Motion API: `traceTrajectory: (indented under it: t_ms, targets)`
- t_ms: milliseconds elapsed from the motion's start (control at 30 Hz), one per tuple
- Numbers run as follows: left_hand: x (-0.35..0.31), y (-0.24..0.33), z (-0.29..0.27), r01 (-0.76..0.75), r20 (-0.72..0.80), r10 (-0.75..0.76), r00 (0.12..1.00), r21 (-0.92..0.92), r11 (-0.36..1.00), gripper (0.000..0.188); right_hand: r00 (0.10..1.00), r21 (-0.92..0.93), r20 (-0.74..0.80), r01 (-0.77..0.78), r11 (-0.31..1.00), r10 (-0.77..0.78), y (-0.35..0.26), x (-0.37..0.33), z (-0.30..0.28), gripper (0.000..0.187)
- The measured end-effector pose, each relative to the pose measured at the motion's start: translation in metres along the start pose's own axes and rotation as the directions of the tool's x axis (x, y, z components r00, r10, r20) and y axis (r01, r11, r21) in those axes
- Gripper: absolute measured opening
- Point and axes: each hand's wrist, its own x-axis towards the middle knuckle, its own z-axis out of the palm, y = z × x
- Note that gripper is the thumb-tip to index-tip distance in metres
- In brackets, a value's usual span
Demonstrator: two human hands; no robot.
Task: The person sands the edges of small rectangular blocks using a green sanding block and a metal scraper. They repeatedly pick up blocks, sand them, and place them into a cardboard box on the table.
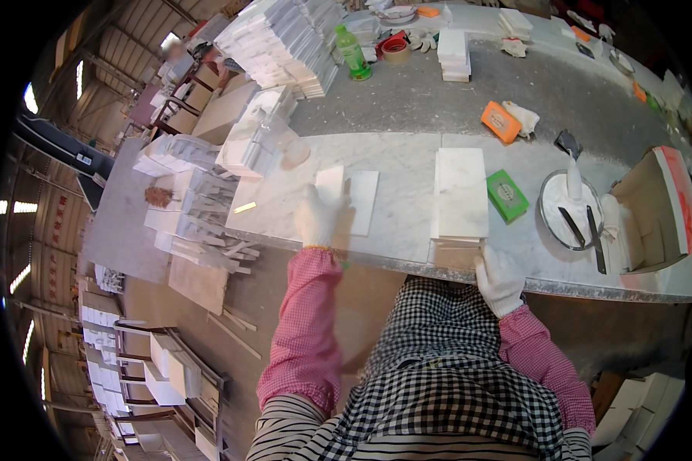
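My left hand (317, 218), in a white glove, closes on a small white marble tile (330, 184). A second white tile (364, 203) lies flat on the bench just right of it, partly behind my fingers. Further right stands a neat stack of white rectangular tiles (461, 192), close to the front edge. At the stack's near right corner is my right hand (501, 281), also gloved, its fingers curled by the bench edge. Whatever those fingers may hold is hidden. A green box-shaped block (507, 196) sits beside the stack.
On the right are a bowl of white paste (552, 211) with dark-bladed tools and an open cardboard box (657, 207). An orange block (501, 121), a green bottle (352, 54) and a tape roll (396, 51) lie farther back. Tall tile stacks (281, 46) stand at the far left.
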Motion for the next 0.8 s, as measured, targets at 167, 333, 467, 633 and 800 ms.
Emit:
traceTrajectory:
  t_ms: [167,333,467,633,800]
  targets:
    - [-0.019,0.014,0.038,-0.113,-0.175,0.116,0.978,0.029,0.993,0.058,1.0,0.011,0.008,-0.022,1.0,0.022,-0.002,0.004,-0.004,0.025]
    - [-0.015,0.025,0.05,-0.16,-0.068,0.176,0.982,0.196,0.967,0.067,1.0,0.013,0.005,-0.009,1.0,0.009,0.001,0.001,-0.001,0.022]
    - [-0.022,0.034,0.033,-0.108,0.041,0.103,0.994,0.153,0.982,0.076,0.997,0.031,0.073,-0.012,0.999,0.01,-0.002,0.004,-0.003,0.022]
    - [-0.004,0.045,0.034,-0.104,-0.03,0.109,0.994,0.149,0.983,0.077,0.999,-0.015,0.03,0.011,1.0,-0.01,0.0,0.0,0.001,0.025]
    - [0.025,0.046,0.025,0.022,0.022,-0.024,0.999,0.09,0.996,0.075,0.997,-0.011,0.074,0.019,1.0,-0.018,-0.003,-0.001,-0.002,0.029]
